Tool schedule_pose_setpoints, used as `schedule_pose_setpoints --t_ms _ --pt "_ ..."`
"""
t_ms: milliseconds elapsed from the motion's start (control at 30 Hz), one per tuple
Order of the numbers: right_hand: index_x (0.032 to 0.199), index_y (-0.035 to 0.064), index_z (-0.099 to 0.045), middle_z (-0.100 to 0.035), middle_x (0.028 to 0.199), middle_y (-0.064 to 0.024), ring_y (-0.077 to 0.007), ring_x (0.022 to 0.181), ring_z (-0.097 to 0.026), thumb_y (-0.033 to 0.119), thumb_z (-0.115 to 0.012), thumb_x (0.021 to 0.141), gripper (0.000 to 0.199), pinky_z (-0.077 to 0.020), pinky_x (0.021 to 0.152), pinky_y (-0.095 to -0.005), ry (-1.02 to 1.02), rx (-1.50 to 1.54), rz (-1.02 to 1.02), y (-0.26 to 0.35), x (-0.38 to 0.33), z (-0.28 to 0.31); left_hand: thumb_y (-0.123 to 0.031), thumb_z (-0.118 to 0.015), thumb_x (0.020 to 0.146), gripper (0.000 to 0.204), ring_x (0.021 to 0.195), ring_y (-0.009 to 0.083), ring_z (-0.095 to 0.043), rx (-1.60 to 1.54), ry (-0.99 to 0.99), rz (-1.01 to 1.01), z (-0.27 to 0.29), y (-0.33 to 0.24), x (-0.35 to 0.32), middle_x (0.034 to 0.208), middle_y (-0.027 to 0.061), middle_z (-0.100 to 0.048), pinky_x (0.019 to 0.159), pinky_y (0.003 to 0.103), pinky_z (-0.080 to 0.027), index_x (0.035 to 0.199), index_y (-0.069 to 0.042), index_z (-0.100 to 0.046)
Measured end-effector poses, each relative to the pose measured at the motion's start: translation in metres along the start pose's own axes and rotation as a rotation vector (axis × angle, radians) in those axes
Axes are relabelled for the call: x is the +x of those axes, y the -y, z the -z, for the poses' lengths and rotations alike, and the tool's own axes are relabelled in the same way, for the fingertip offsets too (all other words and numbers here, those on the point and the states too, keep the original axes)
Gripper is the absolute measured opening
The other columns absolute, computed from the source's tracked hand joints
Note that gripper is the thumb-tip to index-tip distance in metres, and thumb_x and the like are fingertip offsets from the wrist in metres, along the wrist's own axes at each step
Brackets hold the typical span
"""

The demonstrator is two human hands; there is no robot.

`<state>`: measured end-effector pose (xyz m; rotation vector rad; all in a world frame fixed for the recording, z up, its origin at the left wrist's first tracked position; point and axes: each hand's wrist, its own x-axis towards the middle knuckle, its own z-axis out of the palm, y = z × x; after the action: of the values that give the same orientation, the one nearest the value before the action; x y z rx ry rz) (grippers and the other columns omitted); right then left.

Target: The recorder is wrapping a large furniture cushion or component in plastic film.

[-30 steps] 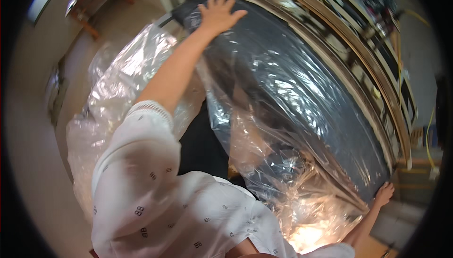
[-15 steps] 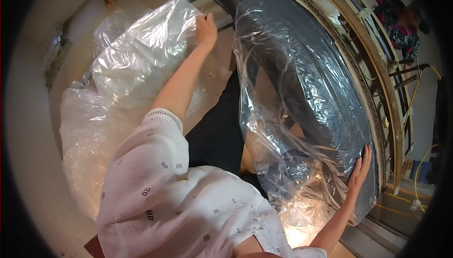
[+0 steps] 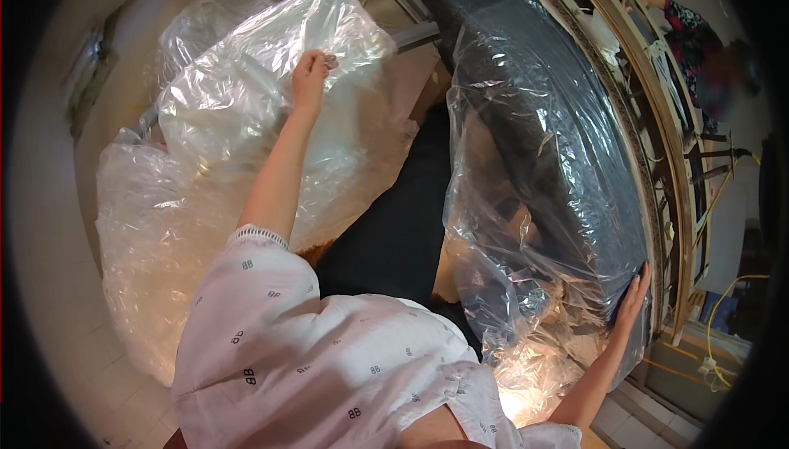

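The left hand (image 3: 311, 71) pinches the loose clear plastic sheet (image 3: 246, 120); the right hand (image 3: 631, 301), open, steadies the dark grey upholstered cushion (image 3: 559, 120); peeling evenly seems wise

Metal frame rails (image 3: 394, 36): grey, upper centre | Second person (image 3: 699, 46): patterned sleeve, top right, well apart | Yellow cable (image 3: 723, 309): far right edge | Tiled floor (image 3: 90, 350): pale, lower left
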<state>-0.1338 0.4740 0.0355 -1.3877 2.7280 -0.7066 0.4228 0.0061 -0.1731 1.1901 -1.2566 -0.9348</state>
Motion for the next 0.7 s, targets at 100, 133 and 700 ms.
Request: schedule_pose_setpoints --t_ms 100,133,700 --pt "0.135 0.0030 -0.032 -0.035 0.138 -0.0126 -0.0250 0.128 -0.031 0.035 -0.034 0.096 0.050 -0.0231 0.105 -0.0353 -0.226 0.224 -0.001 0.055 0.000 0.005 -0.014 -0.044 0.093 0.011 0.072 0.0149 -0.061 -0.518 -0.120 0.270 0.012 -0.049 -0.025 0.080 0.0068 -0.062 0.065 0.025 -0.047 0.091 -0.006 -0.052" --pt "0.134 0.0037 -0.034 -0.037 0.136 -0.0123 -0.0249 0.127 -0.033 0.033 -0.033 0.096 0.048 -0.0251 0.105 -0.0352 -0.251 0.271 0.044 0.095 0.003 0.000 -0.015 -0.043 0.094 0.012 0.074 0.0154 -0.061 -0.535 -0.038 0.204 0.018 -0.055 -0.031 0.082 0.0072 -0.062 0.065 0.026 -0.048 0.093 -0.006 -0.051" --pt "0.119 0.0005 -0.048 -0.053 0.114 -0.0137 -0.0235 0.106 -0.051 0.024 -0.066 0.077 0.052 -0.0416 0.088 -0.0311 0.799 0.832 0.511 0.344 -0.079 -0.159 -0.017 -0.065 0.080 0.017 0.072 0.0164 -0.059 -0.106 0.674 -0.837 0.011 -0.285 -0.169 0.078 0.0052 -0.060 0.067 0.026 -0.048 0.091 -0.005 -0.059"
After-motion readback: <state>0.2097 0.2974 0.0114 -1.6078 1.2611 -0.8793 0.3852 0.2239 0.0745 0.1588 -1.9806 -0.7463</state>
